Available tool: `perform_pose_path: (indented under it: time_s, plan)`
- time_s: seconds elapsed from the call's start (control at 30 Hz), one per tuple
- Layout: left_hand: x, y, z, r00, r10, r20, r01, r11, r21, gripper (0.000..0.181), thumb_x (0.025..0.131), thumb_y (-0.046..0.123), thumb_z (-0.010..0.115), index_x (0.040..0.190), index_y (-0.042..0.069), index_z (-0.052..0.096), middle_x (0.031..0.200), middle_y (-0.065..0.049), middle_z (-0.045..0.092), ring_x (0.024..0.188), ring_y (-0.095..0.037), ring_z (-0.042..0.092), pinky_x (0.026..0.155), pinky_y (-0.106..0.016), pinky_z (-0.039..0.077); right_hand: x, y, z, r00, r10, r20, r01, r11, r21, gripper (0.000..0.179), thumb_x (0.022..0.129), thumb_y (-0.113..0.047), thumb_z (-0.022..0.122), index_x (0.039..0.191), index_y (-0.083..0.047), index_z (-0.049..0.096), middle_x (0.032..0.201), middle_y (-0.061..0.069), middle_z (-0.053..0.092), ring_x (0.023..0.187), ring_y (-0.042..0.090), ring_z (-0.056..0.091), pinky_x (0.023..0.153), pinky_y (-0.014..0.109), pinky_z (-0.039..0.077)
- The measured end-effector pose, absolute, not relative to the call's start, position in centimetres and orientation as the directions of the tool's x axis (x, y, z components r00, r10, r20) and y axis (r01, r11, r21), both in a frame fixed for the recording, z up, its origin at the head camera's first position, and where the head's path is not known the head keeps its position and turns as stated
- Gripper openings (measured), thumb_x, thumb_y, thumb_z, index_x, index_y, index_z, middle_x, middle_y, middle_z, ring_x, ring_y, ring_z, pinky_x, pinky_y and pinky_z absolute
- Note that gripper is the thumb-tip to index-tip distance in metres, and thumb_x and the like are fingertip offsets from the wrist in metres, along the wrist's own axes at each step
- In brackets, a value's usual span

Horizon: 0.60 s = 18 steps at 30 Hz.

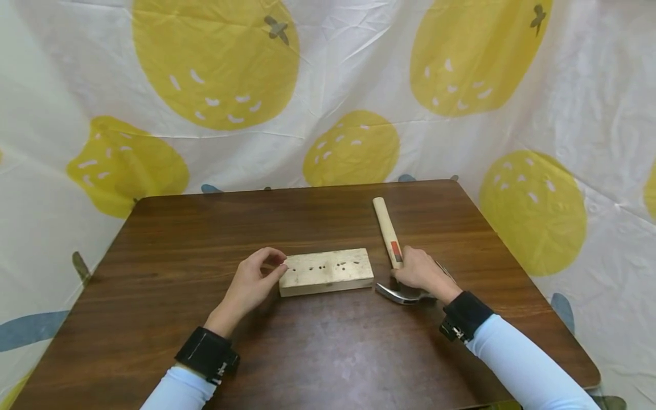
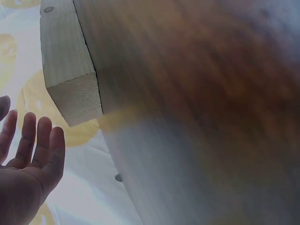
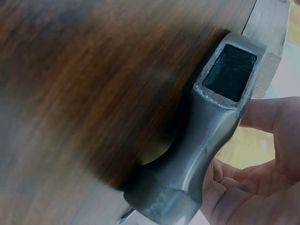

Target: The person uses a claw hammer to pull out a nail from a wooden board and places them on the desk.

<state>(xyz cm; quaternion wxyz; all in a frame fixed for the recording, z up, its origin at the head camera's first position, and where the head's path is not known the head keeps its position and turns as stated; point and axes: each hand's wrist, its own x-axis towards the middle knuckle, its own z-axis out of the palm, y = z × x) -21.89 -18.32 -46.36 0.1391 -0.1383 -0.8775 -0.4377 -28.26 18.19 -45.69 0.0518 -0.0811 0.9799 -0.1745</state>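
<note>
My right hand [image 1: 420,269] grips a claw hammer [image 1: 385,228] by its pale wooden handle, close to the metal head. The handle points to the far side of the table. In the right wrist view, the steel hammer head [image 3: 199,136] covers part of the fingers. At the left end of a pale wooden block [image 1: 326,279], my left hand [image 1: 254,279] has its fingertips close to the edge. The left wrist view shows these fingers [image 2: 43,140] loosely spread, with nothing between them. Several dark holes or nail heads dot the block's top.
Beside the right hand lies a thin metal nail [image 1: 445,270], its pointed tip showing past the hammer head in the right wrist view. All this is on a brown wooden table [image 1: 318,347]. A fruit-patterned cloth [image 1: 348,74] hangs behind it and at the sides.
</note>
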Motion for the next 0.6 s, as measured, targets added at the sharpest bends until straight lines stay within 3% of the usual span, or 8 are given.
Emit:
perform_pose_path:
  time_s: [0.27, 0.37, 0.5, 0.6]
  plan:
    - [-21.9, -19.3, -46.0, -0.921, 0.114, 0.373, 0.366, 0.585, 0.724, 0.016, 0.094, 0.014, 0.069, 0.109, 0.008, 0.065, 0.102, 0.0, 0.062, 0.098, -0.019, 0.061, 0.078, -0.033, 0.05, -28.1, 18.6, -44.7, -0.971, -0.229, -0.064, -0.199, 0.931, -0.307, 0.029, 0.086, -0.033, 0.071, 0.081, -0.008, 0.057, 0.067, 0.002, 0.054, 0.057, 0.018, 0.054, 0.046, 0.028, 0.039]
    - [-21.9, -20.2, -45.5, -0.919, 0.123, 0.374, 0.366, 0.617, 0.696, 0.017, 0.094, 0.014, 0.069, 0.109, 0.007, 0.064, 0.103, -0.002, 0.062, 0.097, -0.021, 0.06, 0.079, -0.036, 0.05, -28.1, 19.2, -43.8, -0.966, -0.254, -0.047, -0.232, 0.934, -0.273, 0.036, 0.091, -0.042, 0.067, 0.09, -0.007, 0.064, 0.073, 0.001, 0.06, 0.061, 0.018, 0.058, 0.049, 0.03, 0.041]
    - [-22.1, -21.9, -44.8, -0.922, 0.128, 0.366, 0.342, 0.712, 0.613, 0.02, 0.095, 0.015, 0.068, 0.112, 0.005, 0.063, 0.105, -0.006, 0.06, 0.1, -0.026, 0.06, 0.082, -0.038, 0.048, -28.3, 20.4, -42.5, -0.958, -0.285, 0.036, -0.282, 0.911, -0.302, 0.039, 0.095, -0.043, 0.061, 0.106, -0.006, 0.067, 0.089, 0.002, 0.067, 0.077, 0.021, 0.066, 0.062, 0.036, 0.049]
    - [-21.9, -23.3, -44.4, -0.924, 0.119, 0.364, 0.308, 0.797, 0.52, 0.021, 0.095, 0.015, 0.067, 0.112, 0.003, 0.063, 0.107, -0.01, 0.06, 0.101, -0.03, 0.059, 0.082, -0.041, 0.046, -28.8, 21.4, -41.9, -0.939, -0.323, 0.119, -0.344, 0.876, -0.338, 0.04, 0.098, -0.034, 0.059, 0.117, 0.001, 0.063, 0.104, 0.012, 0.066, 0.096, 0.03, 0.065, 0.079, 0.042, 0.049]
